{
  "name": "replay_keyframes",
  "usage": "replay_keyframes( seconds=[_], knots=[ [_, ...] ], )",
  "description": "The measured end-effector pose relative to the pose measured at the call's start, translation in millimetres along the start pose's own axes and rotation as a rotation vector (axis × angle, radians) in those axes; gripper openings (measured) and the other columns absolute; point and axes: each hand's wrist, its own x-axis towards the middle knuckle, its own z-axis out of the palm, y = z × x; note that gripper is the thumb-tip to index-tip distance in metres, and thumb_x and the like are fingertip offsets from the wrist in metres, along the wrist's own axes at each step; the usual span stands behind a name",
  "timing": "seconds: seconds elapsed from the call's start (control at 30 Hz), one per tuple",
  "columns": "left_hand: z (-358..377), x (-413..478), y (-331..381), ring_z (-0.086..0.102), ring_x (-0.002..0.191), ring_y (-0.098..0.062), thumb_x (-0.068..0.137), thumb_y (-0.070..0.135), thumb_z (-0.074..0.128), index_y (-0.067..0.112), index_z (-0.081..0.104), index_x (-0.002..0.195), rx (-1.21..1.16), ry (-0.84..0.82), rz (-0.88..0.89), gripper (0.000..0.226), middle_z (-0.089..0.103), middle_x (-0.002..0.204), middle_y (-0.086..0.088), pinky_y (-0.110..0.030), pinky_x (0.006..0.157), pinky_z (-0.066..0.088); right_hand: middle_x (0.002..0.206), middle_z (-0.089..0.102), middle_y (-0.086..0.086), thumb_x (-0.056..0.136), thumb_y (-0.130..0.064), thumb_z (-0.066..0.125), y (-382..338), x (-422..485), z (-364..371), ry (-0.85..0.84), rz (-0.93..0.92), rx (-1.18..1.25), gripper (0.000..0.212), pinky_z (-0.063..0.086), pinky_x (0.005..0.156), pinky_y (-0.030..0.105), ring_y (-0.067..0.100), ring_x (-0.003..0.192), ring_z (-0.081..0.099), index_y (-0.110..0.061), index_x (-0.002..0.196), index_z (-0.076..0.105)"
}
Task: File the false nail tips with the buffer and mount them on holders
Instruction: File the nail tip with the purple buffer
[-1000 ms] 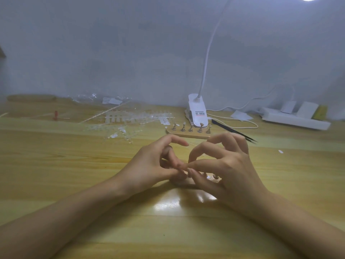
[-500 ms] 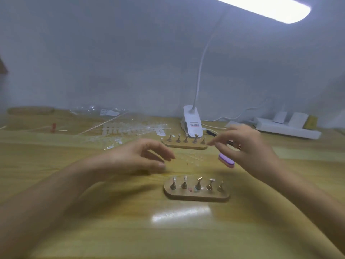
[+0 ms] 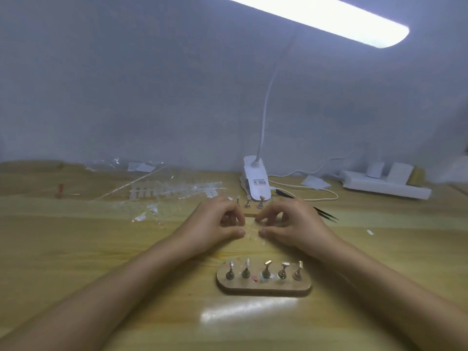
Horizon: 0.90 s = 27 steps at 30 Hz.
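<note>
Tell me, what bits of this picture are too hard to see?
Head view:
- Whether the left hand and right hand hold anything: curled fingers hide it.
- Clear nail tips between them: tiny, blurred.
- Far holder stand: mostly behind both hands.
- Tweezers: middle behind the right hand.
- Lamp head: cut by the top edge.
</note>
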Motion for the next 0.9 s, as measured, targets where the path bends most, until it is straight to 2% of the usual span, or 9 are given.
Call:
replay_keyframes(
  seconds=[0.1, 0.2, 0.33, 0.47, 0.63, 0.7, 0.8, 0.9],
  knots=[
    [-2, -1, 4, 0.053, 0.083, 0.000, 0.075, 0.023, 0.082, 0.023, 0.068, 0.087, -0.023, -0.023, -0.015, 0.019, 0.054, 0.091, 0.010, -0.007, 0.072, 0.040, 0.096, 0.069, -0.008, 0.076, -0.021, 0.084, -5, 2, -1, -0.045, 0.036, 0.109, 0.022, 0.049, 0.091, 0.036, 0.010, 0.094, 0.063, -0.023, 0.096, 0.076],
    [-2, -4, 5, 0.055, 0.080, 0.001, 0.074, 0.019, 0.084, 0.017, 0.068, 0.090, -0.077, -0.008, -0.018, 0.023, 0.059, 0.091, 0.008, -0.005, 0.070, 0.038, 0.097, 0.070, -0.008, 0.074, -0.014, 0.084, -7, 2, -2, -0.050, 0.067, 0.177, 0.025, 0.050, 0.093, 0.035, 0.008, 0.095, 0.064, -0.023, 0.095, 0.074],
    [-3, -9, 7, 0.057, 0.077, 0.004, 0.071, 0.018, 0.086, 0.018, 0.073, 0.103, -0.108, 0.041, 0.020, 0.035, 0.061, 0.087, 0.010, -0.005, 0.073, 0.040, 0.091, 0.071, -0.007, 0.072, -0.012, 0.085, -8, 3, -4, -0.069, 0.038, 0.168, 0.029, 0.049, 0.093, 0.041, 0.013, 0.094, 0.064, -0.024, 0.094, 0.070],
    [-2, -11, 9, 0.059, 0.085, -0.013, 0.072, 0.019, 0.085, 0.013, 0.077, 0.095, -0.122, 0.045, -0.007, 0.025, 0.063, 0.096, -0.003, -0.016, 0.078, 0.048, 0.085, 0.071, -0.005, 0.071, -0.007, 0.085, -8, 2, -6, -0.086, 0.032, 0.194, 0.030, 0.052, 0.087, 0.039, 0.014, 0.086, 0.066, -0.020, 0.092, 0.069],
    [-3, -12, 11, 0.059, 0.085, -0.009, 0.072, 0.020, 0.085, 0.012, 0.077, 0.094, -0.110, 0.041, 0.015, 0.025, 0.063, 0.096, -0.004, -0.023, 0.083, 0.050, 0.085, 0.071, -0.006, 0.070, -0.004, 0.085, -9, 1, -5, -0.069, -0.008, 0.199, 0.031, 0.053, 0.080, 0.032, 0.011, 0.081, 0.066, -0.023, 0.088, 0.068],
    [-2, -12, 11, 0.059, 0.086, -0.008, 0.071, 0.021, 0.086, 0.013, 0.077, 0.093, -0.107, 0.048, 0.024, 0.025, 0.064, 0.095, -0.003, -0.022, 0.083, 0.048, 0.085, 0.070, -0.008, 0.069, -0.003, 0.084, -7, 0, -4, -0.050, -0.026, 0.198, 0.032, 0.054, 0.079, 0.033, 0.008, 0.080, 0.066, -0.025, 0.086, 0.068],
    [-2, -12, 9, 0.060, 0.089, -0.010, 0.070, 0.025, 0.086, 0.015, 0.077, 0.091, -0.081, 0.058, 0.035, 0.024, 0.066, 0.094, -0.002, -0.013, 0.078, 0.043, 0.086, 0.071, -0.008, 0.069, -0.005, 0.085, -5, -1, -3, -0.044, -0.045, 0.203, 0.031, 0.055, 0.079, 0.036, 0.008, 0.080, 0.066, -0.025, 0.087, 0.069],
    [-2, -12, 9, 0.060, 0.089, -0.011, 0.069, 0.026, 0.086, 0.016, 0.077, 0.089, -0.074, 0.063, 0.042, 0.024, 0.066, 0.093, -0.001, -0.019, 0.079, 0.044, 0.086, 0.072, -0.009, 0.069, -0.006, 0.085, -3, -1, -3, -0.045, -0.063, 0.210, 0.030, 0.055, 0.080, 0.036, 0.007, 0.080, 0.066, -0.024, 0.088, 0.071]
  ],
)
